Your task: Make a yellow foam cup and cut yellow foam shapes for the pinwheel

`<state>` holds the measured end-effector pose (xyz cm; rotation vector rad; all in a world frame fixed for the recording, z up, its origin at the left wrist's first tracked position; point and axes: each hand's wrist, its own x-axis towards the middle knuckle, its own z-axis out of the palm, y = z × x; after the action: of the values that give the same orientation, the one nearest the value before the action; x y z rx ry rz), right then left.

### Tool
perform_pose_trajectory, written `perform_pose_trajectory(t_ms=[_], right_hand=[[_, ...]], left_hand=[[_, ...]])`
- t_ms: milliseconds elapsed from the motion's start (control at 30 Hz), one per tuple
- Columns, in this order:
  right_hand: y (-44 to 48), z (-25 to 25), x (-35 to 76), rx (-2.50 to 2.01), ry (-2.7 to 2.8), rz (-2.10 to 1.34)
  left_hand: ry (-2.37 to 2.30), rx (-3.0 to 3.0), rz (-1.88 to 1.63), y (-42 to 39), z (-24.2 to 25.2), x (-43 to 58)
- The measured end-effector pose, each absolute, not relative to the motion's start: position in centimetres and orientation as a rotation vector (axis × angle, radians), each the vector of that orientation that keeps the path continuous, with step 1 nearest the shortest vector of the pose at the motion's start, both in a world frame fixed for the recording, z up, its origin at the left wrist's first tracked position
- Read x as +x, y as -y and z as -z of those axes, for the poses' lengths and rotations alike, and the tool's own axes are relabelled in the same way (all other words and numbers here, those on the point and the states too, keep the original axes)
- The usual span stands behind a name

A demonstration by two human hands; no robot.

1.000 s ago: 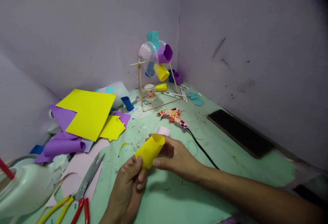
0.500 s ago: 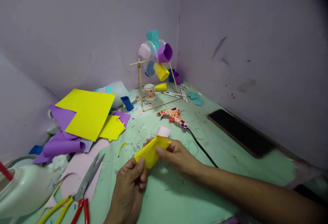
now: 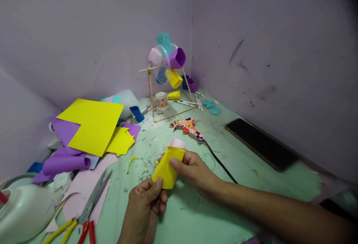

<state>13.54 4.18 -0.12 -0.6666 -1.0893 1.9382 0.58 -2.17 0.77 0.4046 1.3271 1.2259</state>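
Observation:
Between my two hands is a folded yellow paper piece [image 3: 168,167], shaped like a small flattened cup. My left hand [image 3: 147,203] pinches its lower left corner between thumb and fingers. My right hand [image 3: 192,167] grips its upper right side, thumb on the front and fingers behind. A pale pink paper piece [image 3: 178,143] shows just beyond the top edge of the yellow one; whether they touch I cannot tell. Past my hands lies a floral hot glue gun [image 3: 188,127] with a black cord.
A stick frame [image 3: 151,95] carries a clear disc wheel with coloured paper cups. Scissors [image 3: 91,203], yellow paper sheets [image 3: 95,124], a purple paper roll [image 3: 68,162] and a white bottle [image 3: 28,210] lie left. A paper cup [image 3: 161,101], markers [image 3: 187,103] and a phone [image 3: 260,143] lie farther off.
The yellow paper has turned more upright, its lower end swinging down and right. My left hand has moved slightly right with it. The view has shifted a little.

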Motion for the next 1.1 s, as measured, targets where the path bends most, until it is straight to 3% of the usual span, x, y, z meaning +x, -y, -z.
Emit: perform_pose_trajectory(t_ms=[267,467,600,767,1100], right_hand=[[-4.3,-0.1,13.6,-0.698,1.102,-1.887],[-4.6,0.1,13.8,-0.701,1.056,-1.898],[-4.3,0.3,14.0,-0.785,1.329,-1.863],[-3.3,-0.1,13.8,-0.751,1.703,-1.724],[-3.2,-0.4,13.4,-0.748,1.507,-1.887]], left_hand=[[-1.323,0.411,-1.220,2.4,-0.5,0.4],[-1.627,0.820,-0.946,2.9,-1.7,0.1],[-1.882,1.115,-1.169,2.9,-2.7,-0.7],[-1.654,1.257,-1.151,3.0,-3.1,-1.2],[-1.618,1.366,-1.273,3.6,-2.7,-0.8]])
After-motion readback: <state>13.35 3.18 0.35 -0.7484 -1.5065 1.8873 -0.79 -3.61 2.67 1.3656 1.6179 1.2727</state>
